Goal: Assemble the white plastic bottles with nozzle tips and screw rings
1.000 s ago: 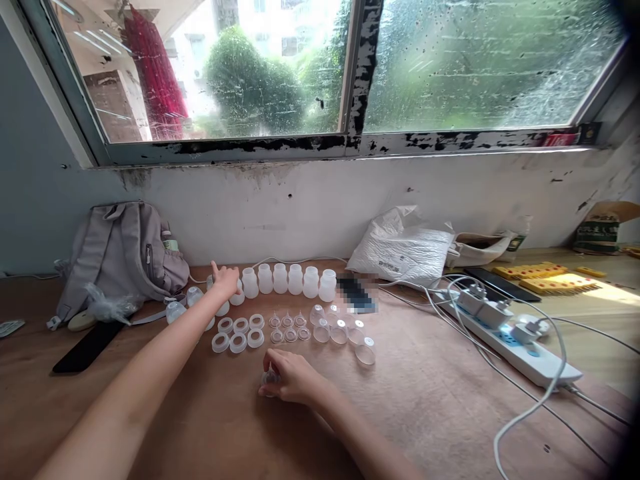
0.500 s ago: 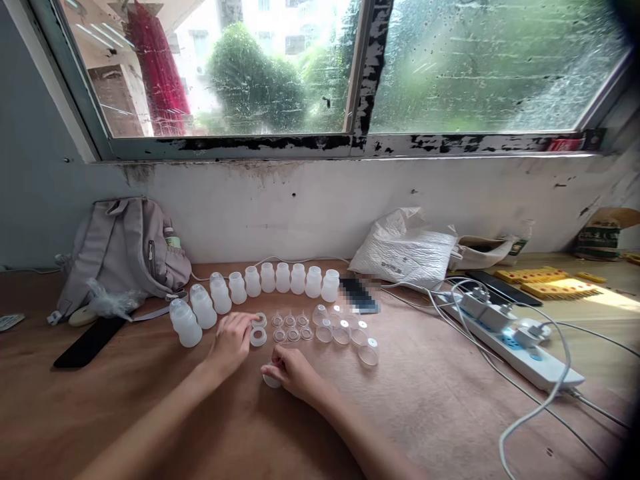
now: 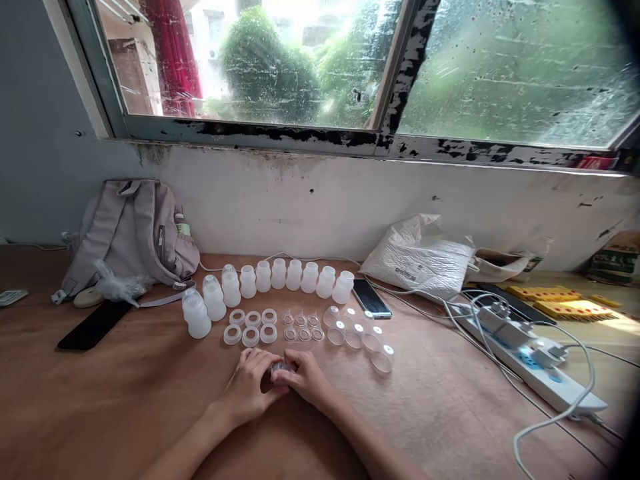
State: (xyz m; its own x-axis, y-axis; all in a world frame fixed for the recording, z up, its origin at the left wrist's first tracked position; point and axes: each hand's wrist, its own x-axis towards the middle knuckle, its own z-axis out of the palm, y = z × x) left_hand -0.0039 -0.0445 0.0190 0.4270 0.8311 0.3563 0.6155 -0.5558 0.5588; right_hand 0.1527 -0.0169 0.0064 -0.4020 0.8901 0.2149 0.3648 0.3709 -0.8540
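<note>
Nearest, on the worktop (image 3: 125, 400), the right hand (image 3: 306, 379) has its grip clamped on a small clear part (image 3: 281, 367); the left hand (image 3: 250, 387) curves close beside it, whether gripping I cannot tell. Just beyond lie white rings (image 3: 251, 319), teats (image 3: 301, 321) and clear caps (image 3: 354, 338), then a curved row of bottles (image 3: 310, 279).

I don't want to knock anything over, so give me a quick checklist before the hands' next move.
1. Right hand holding the small clear part: ok.
2. Left hand gripping that part too: cannot tell; the contact is hidden.
3. Bottles standing upright: ok, in a curved row.
4. Bottle tops all alike: not ok; the three at the row's left end look taller.
5. Clear domes apart from the right hand: ok.
6. Power strip apart from both hands: ok.
</note>
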